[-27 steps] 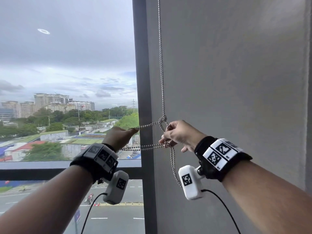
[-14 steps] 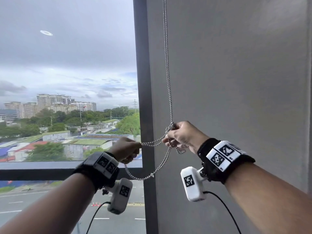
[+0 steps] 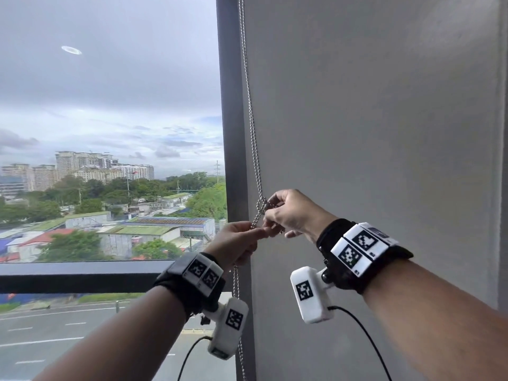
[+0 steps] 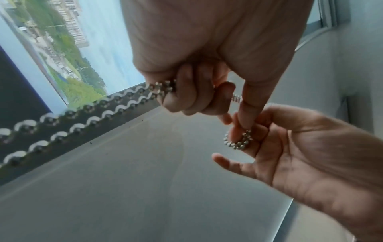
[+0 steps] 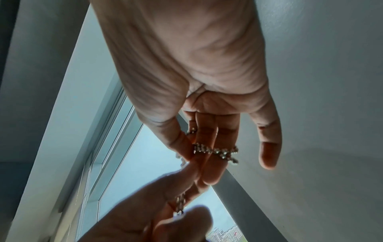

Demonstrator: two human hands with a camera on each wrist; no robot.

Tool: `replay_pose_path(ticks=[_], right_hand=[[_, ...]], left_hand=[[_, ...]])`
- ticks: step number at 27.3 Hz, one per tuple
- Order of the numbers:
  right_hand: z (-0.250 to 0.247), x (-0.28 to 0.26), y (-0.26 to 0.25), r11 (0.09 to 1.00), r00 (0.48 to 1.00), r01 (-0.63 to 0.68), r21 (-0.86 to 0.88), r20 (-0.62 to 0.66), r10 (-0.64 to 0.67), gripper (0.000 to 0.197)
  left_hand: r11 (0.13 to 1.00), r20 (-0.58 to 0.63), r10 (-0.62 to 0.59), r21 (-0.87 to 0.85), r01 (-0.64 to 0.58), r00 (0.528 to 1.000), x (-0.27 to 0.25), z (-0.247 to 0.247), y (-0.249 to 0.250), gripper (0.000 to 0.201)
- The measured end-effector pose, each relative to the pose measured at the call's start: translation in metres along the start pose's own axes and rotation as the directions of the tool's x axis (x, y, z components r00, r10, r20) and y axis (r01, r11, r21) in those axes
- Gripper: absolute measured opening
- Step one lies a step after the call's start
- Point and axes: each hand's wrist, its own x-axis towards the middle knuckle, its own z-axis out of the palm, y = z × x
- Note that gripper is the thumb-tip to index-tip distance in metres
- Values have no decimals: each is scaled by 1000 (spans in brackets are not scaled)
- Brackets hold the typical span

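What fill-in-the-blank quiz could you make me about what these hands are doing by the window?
1. The left hand and the right hand both hold a metal bead ____ that hangs from above.
2. The ____ hand is the higher of the two.
3. Below the left hand it hangs as ____ strands side by side.
4. Through the window a cloudy ____ shows.
Missing words: chain; right; two; sky.
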Motion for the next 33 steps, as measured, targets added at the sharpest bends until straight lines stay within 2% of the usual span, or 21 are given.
replay_pose_path(ticks=[3,7,10,12,14,17,19,20,23,26,31,33], right_hand=[[-7,1,-4,998,998,52,-34,-16,-53,29],[-9,3,-15,988,988,151,-39,-34,-152,30],[-12,8,-20,969,966,241,-48,-80,-244,37],[-14,12,-21,946,943,299,-128,-113,-313,44],[-14,14,-19,901,902,364,-234,-153,-404,48],[-12,14,-15,815,803,490,-310,-203,-560,51],[-11,14,-11,762,747,554,-335,-204,-633,45],[-11,14,-10,754,737,563,-338,-206,-643,40],[-15,16,-9,793,774,519,-318,-218,-594,25],[-15,15,-12,832,806,469,-296,-241,-541,3],[-13,15,-14,915,889,355,-192,-233,-394,39],[-13,17,-13,924,896,346,-159,-234,-376,41]], left_hand=[[996,-7,41,-80,-41,999,-5,4,-9,22],[956,-109,130,-250,-154,985,-1,8,0,22],[959,-155,207,-164,-232,966,-1,11,3,22],[959,-161,228,-135,-250,960,-4,13,1,23],[960,-142,201,-168,-224,969,-6,15,-1,25],[960,-111,173,-203,-193,979,-10,20,-2,27],[962,-125,180,-187,-201,976,-13,24,-5,26],[960,-135,193,-179,-215,972,-15,26,-6,25],[951,-135,222,-189,-245,966,-22,33,-14,22],[950,-109,171,-244,-193,979,-26,39,-22,23],[954,-90,163,-238,-181,982,-28,46,-24,23],[964,-51,141,-220,-149,989,-28,48,-28,23]])
